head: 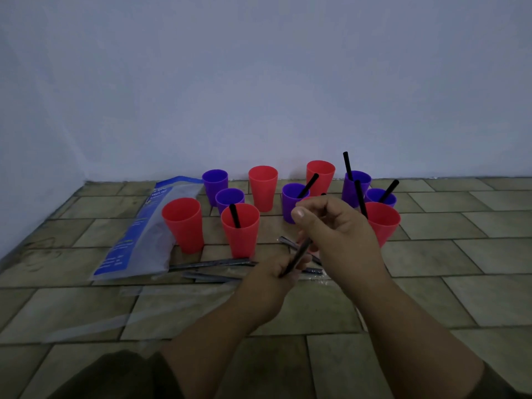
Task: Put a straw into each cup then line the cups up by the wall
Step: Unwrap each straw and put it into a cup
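Several red and purple cups stand on the tiled floor near the wall. Black straws stick out of the front middle red cup (240, 228), a purple cup (293, 200), the tall purple cup (356, 187), the small purple cup (381, 197) and the right red cup (383, 223). The left red cup (184, 224), two purple cups (215, 184) and two back red cups (263, 187) hold none. My left hand (276, 276) grips the lower end of a wrapped straw (298, 256). My right hand (334, 226) pinches its upper end. Another red cup is mostly hidden behind my right hand.
A blue and clear straw bag (141, 234) lies at the left. Several wrapped straws (213, 263) lie on the floor in front of the cups, and clear wrappers (95, 326) lie nearer to me. The pale wall (259, 82) rises just behind the cups.
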